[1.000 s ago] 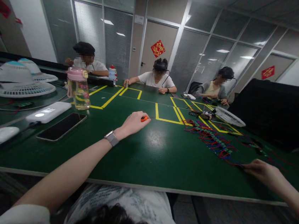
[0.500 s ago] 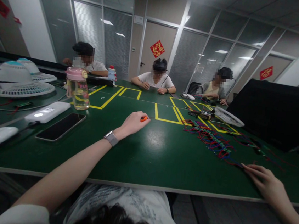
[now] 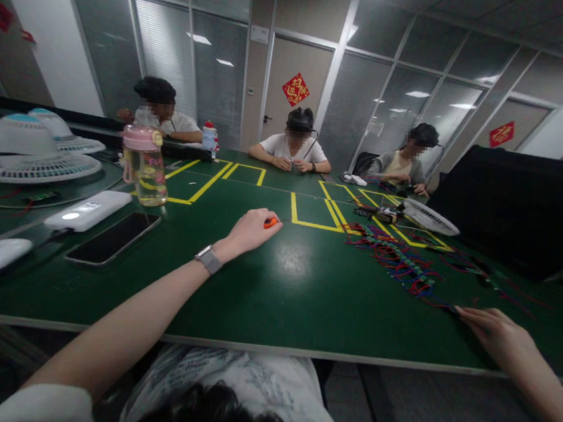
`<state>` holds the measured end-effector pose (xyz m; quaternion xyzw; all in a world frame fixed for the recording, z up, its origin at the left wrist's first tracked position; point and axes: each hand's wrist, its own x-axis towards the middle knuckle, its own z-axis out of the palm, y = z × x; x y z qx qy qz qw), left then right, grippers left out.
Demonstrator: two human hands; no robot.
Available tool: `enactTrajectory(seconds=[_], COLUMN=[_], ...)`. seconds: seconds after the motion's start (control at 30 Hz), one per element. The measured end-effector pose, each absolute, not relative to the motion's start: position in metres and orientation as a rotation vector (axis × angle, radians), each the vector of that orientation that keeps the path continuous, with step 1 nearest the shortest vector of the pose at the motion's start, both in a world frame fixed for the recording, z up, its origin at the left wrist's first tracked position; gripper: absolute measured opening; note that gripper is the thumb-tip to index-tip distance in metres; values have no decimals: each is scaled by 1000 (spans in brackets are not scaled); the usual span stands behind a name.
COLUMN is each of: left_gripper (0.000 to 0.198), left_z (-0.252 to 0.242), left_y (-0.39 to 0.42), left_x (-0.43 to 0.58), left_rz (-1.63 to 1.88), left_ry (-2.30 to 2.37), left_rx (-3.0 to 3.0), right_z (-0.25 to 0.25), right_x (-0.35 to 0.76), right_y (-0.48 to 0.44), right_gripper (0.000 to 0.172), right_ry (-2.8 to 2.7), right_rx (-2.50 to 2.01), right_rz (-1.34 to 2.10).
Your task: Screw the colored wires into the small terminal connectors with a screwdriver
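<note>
My left hand [image 3: 254, 228] rests on the green table, its fingers closed round an orange object [image 3: 271, 223]. Only a rounded orange end shows; the rest is hidden in the fist, so its kind cannot be made out. At the right, my right hand [image 3: 498, 328] has thumb and fingertips pinched on the wires [image 3: 447, 306] at the near end of a long row of small circuit boards [image 3: 397, 255]. These green boards lie on the table with many red and blue wires sticking out on both sides.
On the left are a phone [image 3: 113, 238], a white power bank [image 3: 89, 211], a pink-lidded bottle [image 3: 145, 170] and white fans [image 3: 41, 152]. Yellow tape [image 3: 315, 226] marks the table. A white fan grille [image 3: 430, 217] and black monitor [image 3: 527, 217] stand right. Several people sit opposite.
Both my hands stay nearly in place; the right fingers look slightly more closed together. The view has shifted a little. Across the table, the middle person's hands have come closer together.
</note>
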<state>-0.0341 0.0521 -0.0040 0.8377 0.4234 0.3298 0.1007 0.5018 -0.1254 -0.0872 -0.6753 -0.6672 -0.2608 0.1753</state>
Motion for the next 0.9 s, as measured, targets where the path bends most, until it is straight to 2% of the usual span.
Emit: enactTrajectory(seconds=[0.23, 0.53, 0.67, 0.9], left_gripper=[32, 33, 34, 33], left_z=[-5, -4, -2, -2], left_y=[52, 51, 49, 48], left_x=[-34, -35, -35, -34], left_rz=[999, 965, 941, 942], left_ry=[1239, 1259, 1271, 1272], left_rx=[2499, 2491, 2474, 2476], right_z=[-86, -83, -84, -89], right_x=[504, 503, 504, 502], right_y=[-130, -146, -155, -154], right_gripper=[41, 39, 36, 44], right_ry=[-1772, -1528, -1600, -1808], right_rx=[-1885, -1920, -1892, -1895], right_rz=[-456, -383, -322, -545])
